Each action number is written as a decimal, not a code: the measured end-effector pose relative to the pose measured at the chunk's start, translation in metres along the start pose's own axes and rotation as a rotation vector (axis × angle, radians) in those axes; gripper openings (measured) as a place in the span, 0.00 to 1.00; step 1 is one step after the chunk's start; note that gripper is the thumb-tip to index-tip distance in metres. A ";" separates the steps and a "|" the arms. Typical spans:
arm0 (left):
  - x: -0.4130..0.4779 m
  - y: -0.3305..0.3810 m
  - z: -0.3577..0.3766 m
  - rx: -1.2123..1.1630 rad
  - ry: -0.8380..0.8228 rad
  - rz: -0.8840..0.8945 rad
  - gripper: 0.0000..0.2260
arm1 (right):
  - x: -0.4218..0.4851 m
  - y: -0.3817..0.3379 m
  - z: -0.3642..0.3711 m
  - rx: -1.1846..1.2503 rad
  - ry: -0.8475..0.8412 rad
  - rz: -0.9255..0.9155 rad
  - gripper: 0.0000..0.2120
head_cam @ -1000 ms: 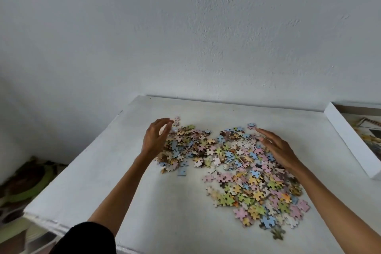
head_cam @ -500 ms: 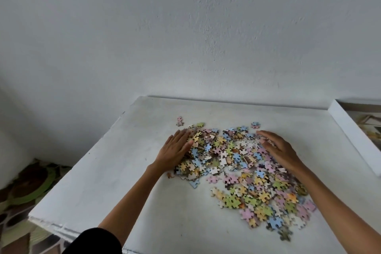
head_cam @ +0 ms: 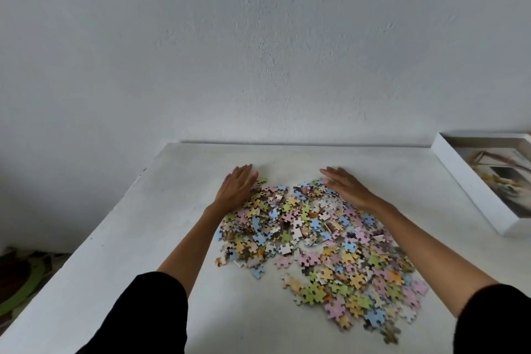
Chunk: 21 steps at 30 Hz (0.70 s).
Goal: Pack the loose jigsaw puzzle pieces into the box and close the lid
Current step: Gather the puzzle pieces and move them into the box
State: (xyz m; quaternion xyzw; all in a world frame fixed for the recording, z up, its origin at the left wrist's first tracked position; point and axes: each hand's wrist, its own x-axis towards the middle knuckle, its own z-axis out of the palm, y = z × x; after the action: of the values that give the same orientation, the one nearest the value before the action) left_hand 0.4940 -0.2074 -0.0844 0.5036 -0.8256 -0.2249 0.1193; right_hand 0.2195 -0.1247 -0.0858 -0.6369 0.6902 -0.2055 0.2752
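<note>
Left hand (head_cam: pixel 237 188) and right hand (head_cam: pixel 347 188), fingers straight and holding nothing, rest at the far edge of the heap of pastel cardboard jigsaw pieces (head_cam: pixel 310 238). The heap spreads toward the person. The shallow white cardboard box (head_cam: pixel 471 190) lies well apart, nearer the right hand.

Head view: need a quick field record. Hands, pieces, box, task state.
left hand: left hand flat, fingers straight, at the pile's far-left edge
right hand: right hand flat, fingers straight, lying on the pile's far-right part
pieces: puzzle pieces loose in one spread pile between the forearms
surface: white table against a white wall
box: white box at the table's right, apart from the pile, partly out of frame, contents unclear
lid: cannot tell
task state: no pieces lifted, packing not yet done
</note>
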 end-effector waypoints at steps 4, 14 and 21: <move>0.003 0.014 0.017 -0.041 -0.078 0.152 0.22 | -0.011 -0.004 0.013 -0.154 -0.075 -0.109 0.40; -0.001 0.037 0.012 -0.199 -0.174 0.208 0.20 | -0.010 -0.028 0.014 -0.106 -0.025 -0.120 0.21; -0.018 0.043 0.012 0.000 -0.167 0.356 0.31 | -0.041 -0.034 0.025 -0.229 0.026 -0.098 0.31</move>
State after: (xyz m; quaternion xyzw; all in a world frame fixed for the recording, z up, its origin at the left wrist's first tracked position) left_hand 0.4636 -0.1710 -0.0730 0.3294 -0.9086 -0.2413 0.0881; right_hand 0.2632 -0.0859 -0.0779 -0.6944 0.6807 -0.1469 0.1814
